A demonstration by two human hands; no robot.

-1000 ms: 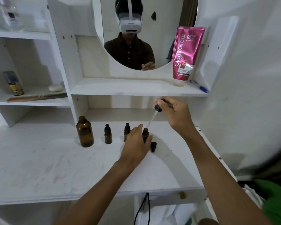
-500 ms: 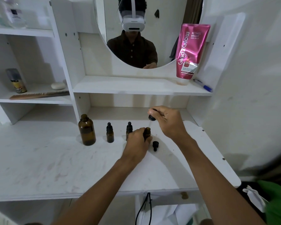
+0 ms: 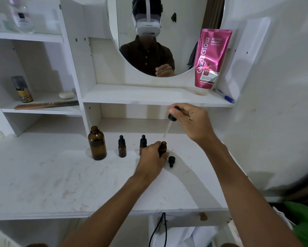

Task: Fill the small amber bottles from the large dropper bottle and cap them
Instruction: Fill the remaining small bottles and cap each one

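Note:
The large amber bottle [image 3: 97, 143] stands uncapped on the white tabletop [image 3: 60, 179]. To its right stand two small capped amber bottles [image 3: 122, 146] [image 3: 143, 142]. My left hand [image 3: 152, 160] grips a third small amber bottle [image 3: 162, 147], which is upright with its mouth uncovered. Its black cap [image 3: 171, 160] lies on the table just to the right. My right hand [image 3: 190, 122] pinches the black bulb of the dropper [image 3: 169, 126], whose glass tip hangs a little above the small bottle's mouth.
A shelf [image 3: 149, 98] runs right above my right hand and holds a pink tube [image 3: 210, 57] and a pen [image 3: 224, 98]. A mirror [image 3: 167, 32] hangs behind it. Left shelves hold a spray can [image 3: 22, 89], a comb [image 3: 46, 105] and soap [image 3: 66, 95]. A wall stands at the right.
The dropper went down to the small bottle's mouth half a second ago, and my right hand has since lifted it clear above the bottle. My left hand kept its hold.

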